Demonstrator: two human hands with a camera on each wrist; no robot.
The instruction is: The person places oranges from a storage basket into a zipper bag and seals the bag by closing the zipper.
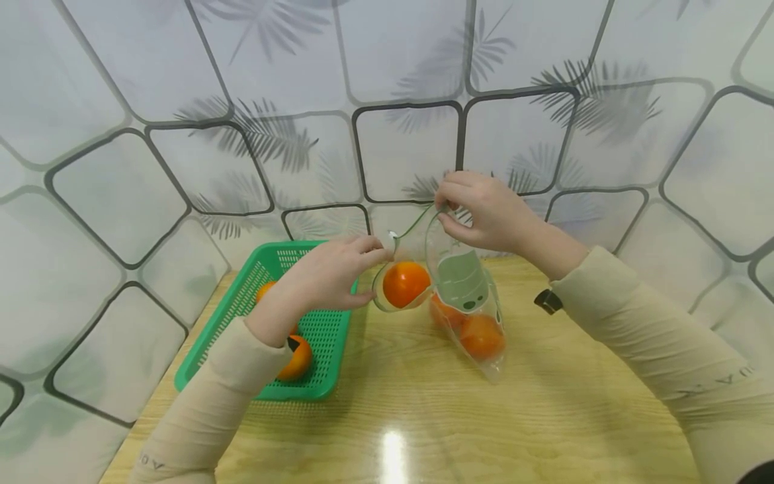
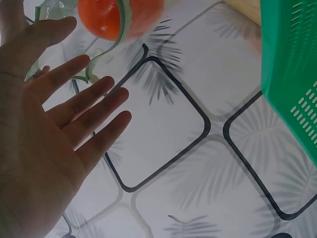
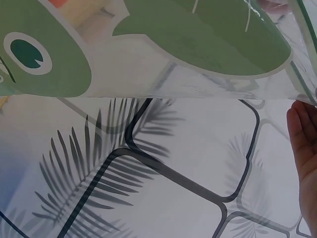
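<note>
A clear plastic bag with a green printed figure [image 1: 462, 277] hangs from my right hand [image 1: 484, 212], which pinches its rim between thumb and fingers. Two oranges [image 1: 482, 337] lie low inside it. At the bag's opened mouth is another orange [image 1: 406, 284], just past the fingertips of my left hand [image 1: 335, 272]. In the left wrist view that hand's fingers [image 2: 96, 129] are straight and spread, with nothing in the palm, and the orange [image 2: 101, 17] shows partly behind the bag's edge. The right wrist view has the bag [image 3: 213, 39] stretched near the fingers [image 3: 302, 129].
On the left of the wooden table [image 1: 423, 417] stands a green perforated basket [image 1: 329, 386]. Several oranges [image 1: 296, 363] lie in it, partly hidden by my left arm. A patterned covering [image 1: 405, 154] rises behind the table.
</note>
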